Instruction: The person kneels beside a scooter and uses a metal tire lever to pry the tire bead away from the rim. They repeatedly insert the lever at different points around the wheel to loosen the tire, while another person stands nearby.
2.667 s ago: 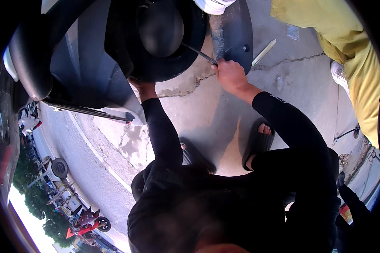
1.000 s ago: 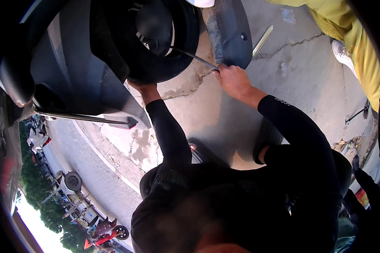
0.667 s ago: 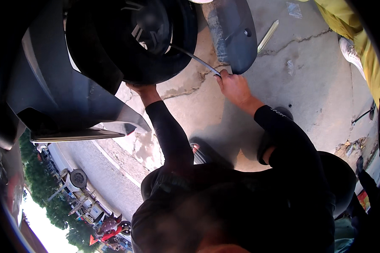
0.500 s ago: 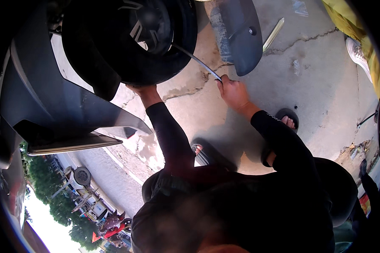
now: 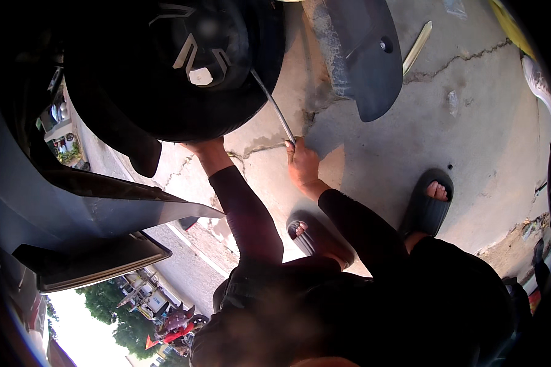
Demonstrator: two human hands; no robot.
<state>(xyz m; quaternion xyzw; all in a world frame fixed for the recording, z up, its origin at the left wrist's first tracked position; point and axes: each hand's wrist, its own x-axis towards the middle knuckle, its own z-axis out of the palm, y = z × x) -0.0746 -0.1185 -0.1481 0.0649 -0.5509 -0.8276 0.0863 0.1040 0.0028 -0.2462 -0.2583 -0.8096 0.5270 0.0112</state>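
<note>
A black tyre [image 5: 266,73] on a dark spoked rim [image 5: 229,37] fills the upper left. My right hand [image 5: 303,165] is closed around the near end of a slim metal tyre lever [image 5: 274,109]. The lever's far end meets the wheel where tyre and rim join; how deep it goes is hidden. My left hand [image 5: 206,148] is against the tyre's lower edge, its fingers out of sight behind the rubber. A dark curved fender-like piece [image 5: 144,153] hangs beside the wheel.
Grey vehicle bodywork [image 5: 92,211] juts in from the left, close to my left forearm. A dark curved panel [image 5: 373,67] and a yellowish strip [image 5: 417,48] lie on cracked concrete [image 5: 483,110]. A person's shoe [image 5: 537,85] shows at the right. My sandalled feet [image 5: 431,196] are below.
My right hand has come left and lower in the picture, still gripping the lever, which now slants more steeply. My left hand stays at the tyre's lower edge. The whole view has shifted.
</note>
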